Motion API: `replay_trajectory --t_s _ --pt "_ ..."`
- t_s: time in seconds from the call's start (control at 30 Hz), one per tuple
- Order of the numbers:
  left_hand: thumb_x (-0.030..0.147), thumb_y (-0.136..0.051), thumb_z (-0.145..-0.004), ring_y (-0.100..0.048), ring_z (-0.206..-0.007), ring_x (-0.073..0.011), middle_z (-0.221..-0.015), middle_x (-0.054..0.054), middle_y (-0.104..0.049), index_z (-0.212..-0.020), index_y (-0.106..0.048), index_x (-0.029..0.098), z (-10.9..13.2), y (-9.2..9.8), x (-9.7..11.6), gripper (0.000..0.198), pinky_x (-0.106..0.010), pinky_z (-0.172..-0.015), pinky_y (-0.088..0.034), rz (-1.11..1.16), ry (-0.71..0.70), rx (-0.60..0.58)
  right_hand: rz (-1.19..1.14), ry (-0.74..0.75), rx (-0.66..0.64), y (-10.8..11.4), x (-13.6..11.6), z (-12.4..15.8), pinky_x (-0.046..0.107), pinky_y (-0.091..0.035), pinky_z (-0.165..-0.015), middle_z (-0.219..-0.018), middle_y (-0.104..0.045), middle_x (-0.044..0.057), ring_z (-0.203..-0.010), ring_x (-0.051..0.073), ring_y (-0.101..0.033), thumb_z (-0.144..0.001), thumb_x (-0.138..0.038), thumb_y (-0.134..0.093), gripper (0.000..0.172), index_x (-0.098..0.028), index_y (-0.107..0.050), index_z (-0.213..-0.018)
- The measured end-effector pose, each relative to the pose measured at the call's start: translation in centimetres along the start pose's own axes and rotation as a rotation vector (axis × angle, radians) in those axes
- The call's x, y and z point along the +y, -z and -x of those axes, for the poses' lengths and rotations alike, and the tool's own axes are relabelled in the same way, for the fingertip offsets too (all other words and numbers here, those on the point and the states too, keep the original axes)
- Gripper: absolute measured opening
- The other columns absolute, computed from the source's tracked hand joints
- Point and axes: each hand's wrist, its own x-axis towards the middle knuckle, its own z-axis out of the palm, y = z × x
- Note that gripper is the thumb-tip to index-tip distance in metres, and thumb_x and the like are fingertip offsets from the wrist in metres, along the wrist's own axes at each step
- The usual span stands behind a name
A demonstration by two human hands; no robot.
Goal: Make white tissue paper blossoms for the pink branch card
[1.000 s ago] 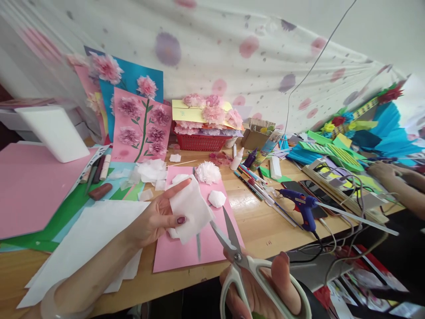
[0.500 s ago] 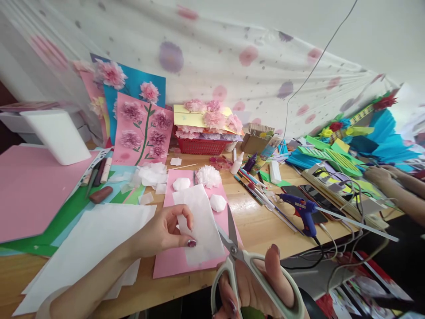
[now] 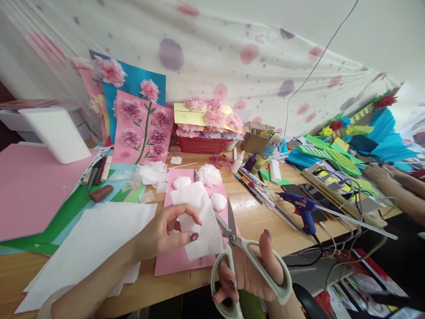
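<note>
My left hand (image 3: pixel 172 230) is at a small sheet of thin white paper (image 3: pixel 199 208), its thumb and index finger curled apart in front. Its other fingers are mostly hidden; the sheet appears held by them over a pink card (image 3: pixel 162 263). My right hand (image 3: pixel 249 270) grips scissors (image 3: pixel 233 239) with pale grey-green handles, fingers through the loops. The scissor blades are apart beside the sheet's right edge. On the card lie a fluffy white paper flower (image 3: pixel 209 175) and two flat white paper pieces, one of them a rounded piece (image 3: pixel 218 202).
White sheets (image 3: pixel 89 239) lie at left, with small paper scraps (image 3: pixel 153 172) behind. A blue glue gun (image 3: pixel 302 207), pens (image 3: pixel 255 190) and a white bottle (image 3: pixel 237 162) are at right. Behind stands a red basket (image 3: pixel 202 145). Another person's hands (image 3: pixel 378 175) are far right.
The white sheet has shifted and turned slightly, its lower edge higher. My left index finger and thumb have moved a little to the right. The scissors remain apart, slightly lower left at the handles.
</note>
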Motion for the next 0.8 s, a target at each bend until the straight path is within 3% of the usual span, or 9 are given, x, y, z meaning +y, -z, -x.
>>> replay_trajectory --t_s 0.2,0.5,0.7,0.8 --pt "0.038 -0.063 -0.075 -0.048 -0.069 -0.0135 -0.074 -0.002 -0.057 -0.074 -0.061 0.017 -0.3 0.0 -0.6 0.021 -0.023 -0.058 -0.036 0.048 -0.052 -0.099 -0.021 0.001 -0.033 0.1 -0.2 -0.4 0.041 -0.048 -0.064 -0.066 -0.055 0.001 -0.046 0.012 -0.047 -0.065 -0.088 -0.030 0.088 -0.019 -0.050 -0.115" --pt "0.027 -0.061 -0.075 -0.053 -0.074 -0.0154 -0.074 -0.002 -0.063 -0.072 -0.064 0.017 -0.3 -0.1 -0.7 0.011 -0.026 -0.074 -0.038 0.056 -0.098 -0.165 0.072 0.111 -0.016 0.0 1.0 -1.5 0.041 -0.048 -0.068 -0.067 -0.055 0.001 -0.050 0.014 -0.050 -0.066 -0.088 -0.028 0.084 -0.018 -0.052 -0.106" --pt "0.036 -0.060 -0.079 -0.059 -0.073 -0.0183 -0.074 -0.005 -0.067 -0.076 -0.067 0.017 -0.2 -0.5 -0.8 0.021 -0.031 -0.075 -0.042 0.162 -0.076 -0.216 0.200 0.245 0.101 -1.7 1.0 -3.0 0.039 -0.050 -0.066 -0.066 -0.054 0.002 -0.059 0.020 -0.056 -0.069 -0.084 -0.037 0.077 -0.018 -0.049 -0.108" --pt "0.038 -0.059 -0.081 -0.061 -0.067 -0.0188 -0.071 -0.006 -0.067 -0.082 -0.066 0.017 -0.2 -0.5 -1.1 0.023 -0.033 -0.072 -0.044 0.266 -0.036 -0.289 0.278 0.219 0.195 -1.5 1.5 -3.1 0.037 -0.050 -0.060 -0.068 -0.054 0.002 -0.060 0.021 -0.057 -0.064 -0.087 -0.037 0.084 -0.020 -0.045 -0.114"
